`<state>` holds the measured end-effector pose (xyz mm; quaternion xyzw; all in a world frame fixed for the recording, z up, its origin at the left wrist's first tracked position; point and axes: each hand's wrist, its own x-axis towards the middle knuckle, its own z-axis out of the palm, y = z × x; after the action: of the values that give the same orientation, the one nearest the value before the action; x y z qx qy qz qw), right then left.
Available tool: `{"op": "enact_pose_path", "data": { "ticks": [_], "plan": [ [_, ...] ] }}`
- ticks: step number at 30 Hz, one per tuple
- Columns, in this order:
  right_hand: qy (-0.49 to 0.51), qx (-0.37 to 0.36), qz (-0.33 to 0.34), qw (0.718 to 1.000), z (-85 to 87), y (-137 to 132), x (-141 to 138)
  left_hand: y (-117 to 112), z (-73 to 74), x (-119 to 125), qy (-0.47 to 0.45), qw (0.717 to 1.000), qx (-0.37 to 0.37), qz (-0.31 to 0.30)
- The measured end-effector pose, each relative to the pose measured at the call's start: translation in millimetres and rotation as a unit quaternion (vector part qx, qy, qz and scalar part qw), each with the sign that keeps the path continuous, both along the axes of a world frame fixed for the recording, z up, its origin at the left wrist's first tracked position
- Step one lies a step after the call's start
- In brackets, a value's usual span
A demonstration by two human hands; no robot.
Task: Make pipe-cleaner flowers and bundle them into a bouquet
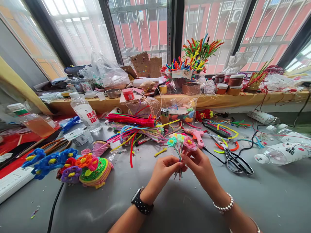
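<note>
Both my hands hold a small bunch of pipe-cleaner flowers (pixel 180 139) upright above the grey table, with mint, pale yellow and pink heads. My left hand (pixel 165 170) pinches the thin stems from the left, thumb and fingers pressed together. From the right, my right hand (pixel 198 165) has its fingers closed at the stems, just below the pink flower (pixel 189 142). Cut stem ends (pixel 178 175) stick out underneath. Beyond my hands lie a pink glue gun (pixel 196 136) and a heap of pipe cleaners (pixel 141 129).
Black-handled scissors (pixel 236 161) lie to the right, near several plastic bottles (pixel 286 153). On the left are finished fuzzy flowers (pixel 52 161), a standing water bottle (pixel 85 113) and a power strip (pixel 14 184). A cluttered wooden sill (pixel 136 103) runs along the window.
</note>
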<state>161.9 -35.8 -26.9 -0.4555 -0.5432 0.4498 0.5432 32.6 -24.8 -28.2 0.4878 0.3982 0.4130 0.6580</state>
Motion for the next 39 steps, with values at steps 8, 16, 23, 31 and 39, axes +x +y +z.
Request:
{"op": "enact_pose_path", "data": {
  "ticks": [8,16,23,31,39],
  "plan": [
    [-0.065,-0.011,-0.005,0.998,-0.5,2,1,0,0.8,-1,0.012,1.000,0.014,0.008],
    [-0.132,0.102,-0.061,0.984,-1.1,3,6,11,1.6,-4,0.194,0.964,0.180,0.002],
    [-0.143,0.164,-0.070,0.974,2.4,1,7,28,18.3,-4,0.242,0.922,0.295,-0.071],
    [-0.166,0.135,-0.087,0.973,1.9,3,6,27,6.6,-5,0.216,0.952,0.209,-0.064],
    [-0.142,0.070,-0.085,0.984,-1.3,3,6,19,-0.7,-3,0.154,0.973,0.169,-0.032]
  ]
}}
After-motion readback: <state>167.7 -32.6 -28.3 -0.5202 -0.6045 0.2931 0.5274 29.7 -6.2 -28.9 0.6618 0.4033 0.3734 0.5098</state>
